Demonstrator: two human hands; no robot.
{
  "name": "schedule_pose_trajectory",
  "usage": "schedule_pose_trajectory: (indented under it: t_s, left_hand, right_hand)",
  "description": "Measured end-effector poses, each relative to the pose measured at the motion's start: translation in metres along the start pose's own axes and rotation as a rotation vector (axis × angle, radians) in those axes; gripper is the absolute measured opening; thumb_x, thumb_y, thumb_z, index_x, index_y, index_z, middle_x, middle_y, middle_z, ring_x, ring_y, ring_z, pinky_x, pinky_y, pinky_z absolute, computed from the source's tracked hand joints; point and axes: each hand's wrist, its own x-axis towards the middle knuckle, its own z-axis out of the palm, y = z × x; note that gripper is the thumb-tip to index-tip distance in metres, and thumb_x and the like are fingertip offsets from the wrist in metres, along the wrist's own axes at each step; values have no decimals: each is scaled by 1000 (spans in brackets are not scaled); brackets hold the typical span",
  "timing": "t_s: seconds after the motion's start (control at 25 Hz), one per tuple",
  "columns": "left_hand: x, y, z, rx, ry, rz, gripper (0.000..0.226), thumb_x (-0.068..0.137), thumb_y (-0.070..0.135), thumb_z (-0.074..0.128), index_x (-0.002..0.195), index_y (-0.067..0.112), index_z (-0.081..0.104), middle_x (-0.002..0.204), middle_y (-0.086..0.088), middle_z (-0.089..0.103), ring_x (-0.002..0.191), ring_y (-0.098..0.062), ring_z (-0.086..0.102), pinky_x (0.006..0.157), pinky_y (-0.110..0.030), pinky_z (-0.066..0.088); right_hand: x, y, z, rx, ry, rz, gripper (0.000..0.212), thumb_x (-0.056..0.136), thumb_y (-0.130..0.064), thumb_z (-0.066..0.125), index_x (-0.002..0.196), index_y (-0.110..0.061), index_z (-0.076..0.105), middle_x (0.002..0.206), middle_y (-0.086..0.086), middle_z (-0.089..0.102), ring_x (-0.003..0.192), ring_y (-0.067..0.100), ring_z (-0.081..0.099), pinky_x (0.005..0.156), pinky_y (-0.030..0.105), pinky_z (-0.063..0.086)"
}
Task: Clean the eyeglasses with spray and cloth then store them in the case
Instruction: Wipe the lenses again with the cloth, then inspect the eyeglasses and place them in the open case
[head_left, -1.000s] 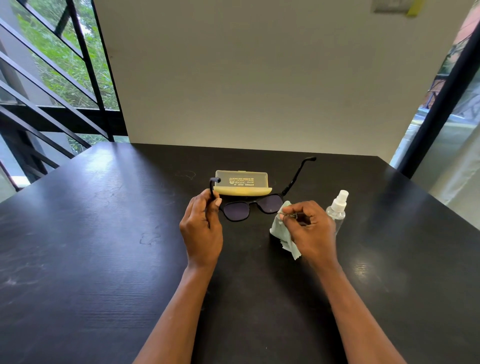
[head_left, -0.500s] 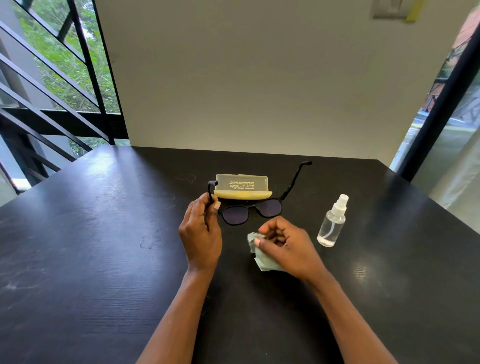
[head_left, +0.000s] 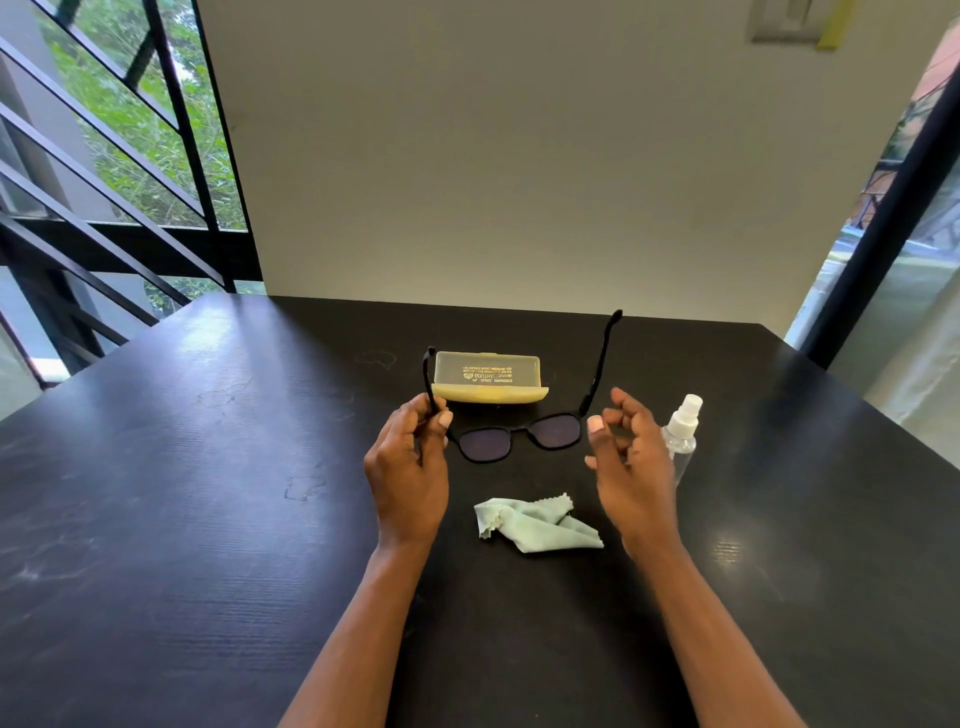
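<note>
Black-framed eyeglasses (head_left: 522, 439) with dark lenses hang above the table, temples unfolded and pointing away from me. My left hand (head_left: 410, 467) pinches the left temple. My right hand (head_left: 631, 467) hovers just right of the right lens, fingers loosely spread, holding nothing. A crumpled pale green cloth (head_left: 535, 525) lies on the table between my wrists. The yellow glasses case (head_left: 488, 376) lies shut behind the glasses. A small clear spray bottle (head_left: 683, 431) with a white nozzle stands behind my right hand, partly hidden by it.
The black table (head_left: 208, 493) stretches wide on both sides. A beige wall rises behind its far edge. A black railing stands at the left and a dark window frame at the right.
My right hand let the cloth drop onto the table and rose toward the right side of the glasses. The left hand kept its hold on the temple.
</note>
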Motion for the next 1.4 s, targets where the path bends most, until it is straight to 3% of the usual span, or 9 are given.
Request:
schedule_pose_trajectory:
  t_s: [0.08, 0.24, 0.52, 0.64, 0.8, 1.0, 1.12, 1.24, 1.4]
  left_hand:
    - [-1, 0, 0, -48, -36, -30, 14, 88, 11, 60, 101, 12, 66, 91, -10, 68, 80, -20, 65, 72, -41, 58]
    - [-1, 2, -1, -98, -66, -37, 28, 85, 14, 61, 113, 11, 64, 99, -8, 70, 88, -15, 67, 75, -28, 57]
    - [-1, 2, -2, 129, -161, 366, 30, 82, -1, 60, 112, 3, 64, 93, -6, 66, 82, -7, 63, 79, -11, 51]
    - [-3, -1, -1, 227, -291, 424, 36, 81, -8, 58, 113, 6, 64, 95, -11, 65, 83, -16, 65, 78, -19, 54]
    - [-4, -3, -2, 394, -389, 384, 43, 81, -11, 59, 115, 14, 64, 95, -12, 64, 86, -25, 62, 62, -44, 57]
    - [-4, -1, -3, 475, -438, 405, 42, 79, -13, 60, 113, 11, 66, 93, -14, 64, 85, -28, 61, 58, -43, 57]
    - [-3, -1, -3, 469, -436, 407, 41, 77, -14, 61, 111, 7, 66, 92, -15, 64, 84, -27, 61, 63, -34, 56]
    - [-2, -2, -1, 379, -357, 336, 35, 78, -11, 63, 108, 5, 67, 94, -11, 65, 84, -18, 61, 73, -13, 47]
    - [2, -2, -3, 208, -175, 54, 25, 82, 3, 65, 105, 9, 69, 98, 3, 63, 79, 0, 58, 73, 1, 43]
  right_hand:
    - [2, 2, 1, 91, -32, 3, 42, 88, -30, 55, 129, -20, 49, 109, 6, 60, 92, 15, 62, 78, 36, 54]
    - [5, 6, 2, 221, -17, 23, 21, 90, -17, 56, 102, -33, 63, 106, 5, 65, 87, 13, 64, 78, 36, 54]
    - [6, 8, 2, 190, 39, -84, 24, 89, -12, 58, 98, -33, 65, 92, -8, 65, 81, 1, 64, 76, 31, 53]
    - [7, 10, 1, 152, 25, -126, 25, 89, -10, 58, 105, -27, 64, 91, -11, 63, 83, 5, 63, 78, 35, 54]
    - [8, 11, 1, 175, -51, -121, 23, 87, -12, 58, 106, -23, 64, 97, -5, 66, 90, 14, 64, 82, 41, 54]
    - [8, 6, -2, 220, -151, -96, 32, 89, -2, 56, 95, -32, 65, 101, 1, 67, 87, 2, 65, 74, 17, 52]
    - [7, 4, -4, 250, -186, -63, 30, 88, -1, 55, 94, -29, 66, 102, 1, 67, 88, 2, 66, 73, 14, 51]
    - [7, 4, -5, 255, -160, -66, 30, 88, -3, 56, 94, -30, 66, 103, -1, 68, 92, 6, 66, 75, 16, 52]
    - [6, 3, -4, 279, -100, -93, 30, 88, -5, 57, 93, -34, 67, 100, -4, 68, 90, 11, 66, 75, 17, 53]
